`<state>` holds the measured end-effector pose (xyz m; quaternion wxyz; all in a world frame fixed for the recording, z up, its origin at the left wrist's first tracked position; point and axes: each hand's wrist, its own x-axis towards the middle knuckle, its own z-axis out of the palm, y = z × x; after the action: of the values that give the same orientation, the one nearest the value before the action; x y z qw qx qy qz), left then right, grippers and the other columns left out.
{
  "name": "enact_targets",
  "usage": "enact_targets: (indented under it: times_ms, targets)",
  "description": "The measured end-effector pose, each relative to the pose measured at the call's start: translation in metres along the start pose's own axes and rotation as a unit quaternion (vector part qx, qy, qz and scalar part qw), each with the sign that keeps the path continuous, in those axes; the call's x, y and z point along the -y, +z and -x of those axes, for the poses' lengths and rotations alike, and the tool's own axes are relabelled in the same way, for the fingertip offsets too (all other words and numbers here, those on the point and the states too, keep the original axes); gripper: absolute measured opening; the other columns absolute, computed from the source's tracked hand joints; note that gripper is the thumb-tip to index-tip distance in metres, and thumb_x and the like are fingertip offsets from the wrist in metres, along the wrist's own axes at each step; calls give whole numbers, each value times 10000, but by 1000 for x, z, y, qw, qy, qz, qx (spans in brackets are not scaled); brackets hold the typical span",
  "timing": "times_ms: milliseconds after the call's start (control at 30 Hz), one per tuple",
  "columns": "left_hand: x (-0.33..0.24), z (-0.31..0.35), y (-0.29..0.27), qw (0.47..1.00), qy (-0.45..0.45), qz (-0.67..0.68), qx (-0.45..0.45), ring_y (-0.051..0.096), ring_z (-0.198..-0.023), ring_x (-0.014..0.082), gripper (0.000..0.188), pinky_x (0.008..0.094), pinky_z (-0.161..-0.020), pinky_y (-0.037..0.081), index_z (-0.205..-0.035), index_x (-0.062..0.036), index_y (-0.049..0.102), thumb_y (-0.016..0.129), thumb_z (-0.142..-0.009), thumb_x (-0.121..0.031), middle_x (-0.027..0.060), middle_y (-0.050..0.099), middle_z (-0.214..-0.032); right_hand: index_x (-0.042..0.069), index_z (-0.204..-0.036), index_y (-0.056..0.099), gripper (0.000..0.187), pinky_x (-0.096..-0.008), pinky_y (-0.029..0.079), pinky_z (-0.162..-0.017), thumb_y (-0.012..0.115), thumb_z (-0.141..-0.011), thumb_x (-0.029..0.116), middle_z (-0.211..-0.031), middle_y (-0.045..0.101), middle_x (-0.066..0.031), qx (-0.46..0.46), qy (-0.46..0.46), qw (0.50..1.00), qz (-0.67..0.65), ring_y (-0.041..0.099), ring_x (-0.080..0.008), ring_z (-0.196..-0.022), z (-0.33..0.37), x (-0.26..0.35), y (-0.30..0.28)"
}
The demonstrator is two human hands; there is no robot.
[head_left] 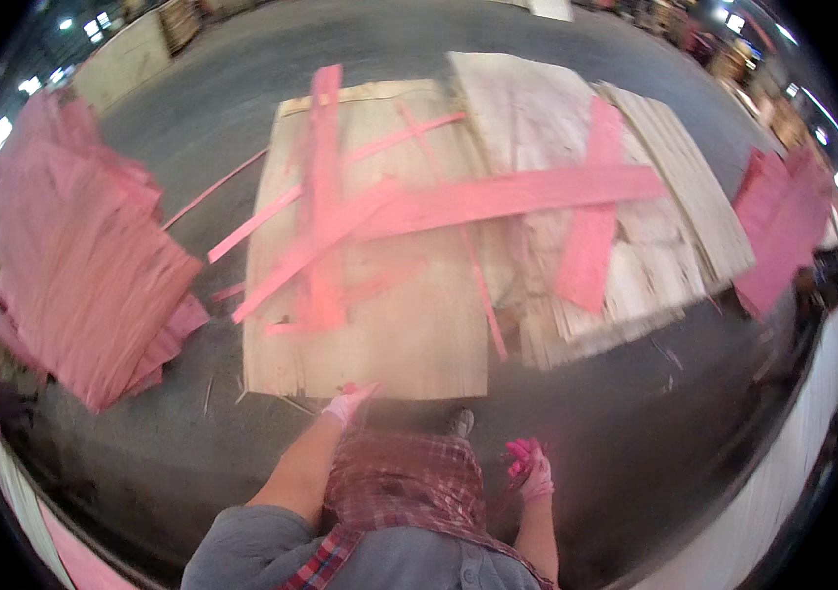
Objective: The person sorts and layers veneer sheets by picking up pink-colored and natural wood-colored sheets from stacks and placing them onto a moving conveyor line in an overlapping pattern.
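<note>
My left hand point(350, 401), in a pale glove stained pink, is at the near edge of a stack of pale wood veneer sheets point(409, 344). Its fingers stretch to the right and hold nothing I can see; whether they touch the sheets I cannot tell. Off to the right, my right hand point(532, 467) hangs over the dark floor in a pink-stained glove, its fingers loosely bent and apart. Pink veneer strips point(507, 197) lie crossed over the pale sheets, one broad strip point(322, 216) running lengthwise. Some strips look blurred.
A tall pile of pink veneer sheets point(85, 256) stands at the left. More pale sheets point(625, 265) overlap on the right, and pink pieces point(782, 226) lie beyond them. Thin splinters point(669, 354) litter the dark floor point(596, 423). My shoe point(461, 423) is beside the near stack.
</note>
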<state>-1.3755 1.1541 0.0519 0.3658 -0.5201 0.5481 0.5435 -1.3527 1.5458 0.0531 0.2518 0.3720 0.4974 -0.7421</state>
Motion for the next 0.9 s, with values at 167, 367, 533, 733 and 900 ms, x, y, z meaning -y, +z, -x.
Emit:
enact_targets:
  times_ms: [167, 367, 533, 733, 900]
  targets:
    - [10, -11, -10, 989, 84, 116, 33, 228, -1288, 187, 907, 425, -985, 238, -1369, -138, 199, 607, -685, -572, 49, 270, -1398, 20, -1015, 552, 400, -267, 424, -525, 480, -838, 372, -974, 612, -105, 82, 37, 989, 114, 503, -136, -599, -102, 86, 71]
    - [20, -72, -12, 924, 53, 372, 74, 407, -1149, 165, 572, 342, -858, 392, -1326, -236, 295, 508, -836, -442, -26, 439, -1264, 65, -1123, 485, 427, -254, 459, -529, 545, -836, 376, -984, 618, -87, 185, 52, 979, 65, 534, -125, -593, -200, 106, 199]
    - [-3, -130, -58, 887, 4, 451, 100, 423, -1143, 201, 507, 351, -882, 388, -1295, -278, 335, 476, -845, -465, -1, 416, -1289, 66, -1052, 491, 296, -278, 456, -608, 506, -869, 299, -991, 584, -77, 205, 70, 973, 84, 514, -134, -661, -258, 89, 357]
    - [-87, -138, -112, 853, 38, 510, 109, 429, -1148, 235, 466, 381, -944, 364, -1241, -93, 378, 408, -894, -403, 49, 431, -1268, 31, -1047, 520, 356, -285, 476, -562, 513, -858, 332, -759, 541, -40, 136, -20, 990, 3, 524, -148, -627, -405, 42, 476]
    - [-98, -140, -143, 805, 133, 542, 203, 407, -1169, 245, 453, 384, -978, 338, -1229, -68, 387, 329, -919, -394, 76, 416, -1274, 19, -1038, 534, 318, -285, 481, -540, 610, -780, 188, -670, 524, -21, 116, -106, 987, -33, 524, -142, -561, -434, 30, 526]
